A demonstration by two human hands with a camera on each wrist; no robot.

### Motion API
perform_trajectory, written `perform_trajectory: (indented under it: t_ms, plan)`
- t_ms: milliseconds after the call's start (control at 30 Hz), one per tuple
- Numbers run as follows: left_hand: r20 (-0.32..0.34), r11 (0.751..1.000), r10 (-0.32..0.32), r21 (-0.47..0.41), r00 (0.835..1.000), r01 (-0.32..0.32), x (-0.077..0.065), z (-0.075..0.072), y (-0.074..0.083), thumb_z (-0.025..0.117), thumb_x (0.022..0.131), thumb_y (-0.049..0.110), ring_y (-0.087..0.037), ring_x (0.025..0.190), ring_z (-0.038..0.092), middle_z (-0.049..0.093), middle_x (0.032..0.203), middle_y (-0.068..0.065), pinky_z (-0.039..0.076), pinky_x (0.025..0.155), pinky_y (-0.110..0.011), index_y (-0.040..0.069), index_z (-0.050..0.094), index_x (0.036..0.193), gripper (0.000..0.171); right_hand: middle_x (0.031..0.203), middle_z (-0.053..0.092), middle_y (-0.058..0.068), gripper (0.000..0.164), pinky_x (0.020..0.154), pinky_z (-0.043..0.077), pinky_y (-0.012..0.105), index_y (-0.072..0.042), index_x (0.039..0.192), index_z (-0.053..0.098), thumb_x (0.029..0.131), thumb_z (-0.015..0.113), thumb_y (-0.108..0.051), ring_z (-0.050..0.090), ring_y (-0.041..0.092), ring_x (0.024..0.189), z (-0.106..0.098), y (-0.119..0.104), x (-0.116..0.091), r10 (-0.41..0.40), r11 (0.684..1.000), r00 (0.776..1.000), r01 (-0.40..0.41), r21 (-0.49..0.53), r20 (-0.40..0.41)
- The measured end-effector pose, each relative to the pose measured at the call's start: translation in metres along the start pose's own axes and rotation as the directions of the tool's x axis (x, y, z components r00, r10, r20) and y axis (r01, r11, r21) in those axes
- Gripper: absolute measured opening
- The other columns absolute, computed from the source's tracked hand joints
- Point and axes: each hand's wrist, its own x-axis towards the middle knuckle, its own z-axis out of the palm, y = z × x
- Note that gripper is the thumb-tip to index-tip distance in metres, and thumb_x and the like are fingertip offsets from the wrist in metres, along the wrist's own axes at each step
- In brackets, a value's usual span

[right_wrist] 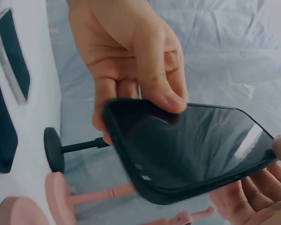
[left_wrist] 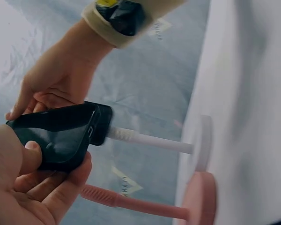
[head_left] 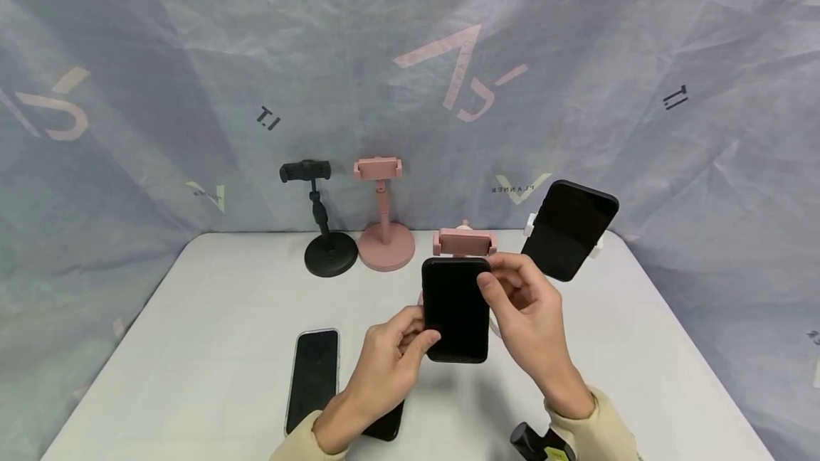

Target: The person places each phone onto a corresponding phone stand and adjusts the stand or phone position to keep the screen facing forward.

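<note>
A black smartphone (head_left: 456,310) is held upright above the table, its dark screen facing me. My left hand (head_left: 392,358) grips its lower left edge, thumb on the front and fingers behind. My right hand (head_left: 530,311) pinches the upper right edge, its thumb over the screen side. Just behind the phone stands a pink phone stand with its clamp (head_left: 465,242) showing above the phone's top edge; most of its post and base is hidden. In the right wrist view both hands hold the phone (right_wrist: 192,150) at opposite edges.
At the back are a black stand (head_left: 329,255) and another pink stand (head_left: 386,247). A white stand (head_left: 530,225) at right bears a tilted black phone (head_left: 570,230). A light-edged phone (head_left: 312,379) lies on the white table (head_left: 192,347), and another dark phone (head_left: 387,424) lies partly beneath my left arm.
</note>
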Motion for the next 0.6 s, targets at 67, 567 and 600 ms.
perform_trajectory:
  t_ms: [67, 567, 600]
  plan:
    - [-0.017, 1.0, 0.016, -0.007, 1.0, -0.016, 0.005, -0.002, 0.005, 0.064, 0.093, 0.005, -0.001, 0.053, 0.046, 0.073, 0.089, -0.007, 0.041, 0.046, -0.016, 0.006, 0.063, 0.11, 0.017, 0.085, 0.066, 0.009, 0.026, 0.057, 0.046, 0.021, -0.004, 0.116, 0.061, 0.093, 0.06, 0.005, 0.057, 0.013, 0.07, 0.002, -0.002, 0.001, -0.012, 1.0, 1.0, 0.012, -0.003, 0.003]
    - [-0.134, 0.979, 0.205, 0.045, 0.97, -0.2, 0.041, -0.014, 0.025, 0.062, 0.094, 0.005, -0.01, 0.058, 0.051, 0.072, 0.088, -0.007, 0.043, 0.049, -0.019, 0.006, 0.062, 0.116, 0.022, 0.089, 0.068, 0.01, 0.025, 0.057, 0.052, 0.023, -0.01, 0.112, 0.066, 0.092, 0.062, 0.005, 0.061, 0.018, 0.068, 0.012, -0.005, -0.003, -0.032, 0.999, 0.998, 0.03, 0.041, 0.049]
    - [-0.14, 0.977, 0.21, 0.057, 0.968, -0.204, 0.043, -0.014, 0.026, 0.063, 0.094, 0.005, -0.01, 0.059, 0.052, 0.072, 0.087, -0.007, 0.044, 0.05, -0.019, 0.005, 0.063, 0.116, 0.022, 0.088, 0.068, 0.01, 0.025, 0.056, 0.051, 0.023, -0.009, 0.112, 0.066, 0.092, 0.062, 0.005, 0.06, 0.018, 0.067, 0.012, -0.005, -0.003, -0.037, 0.999, 0.998, 0.035, 0.039, 0.047]
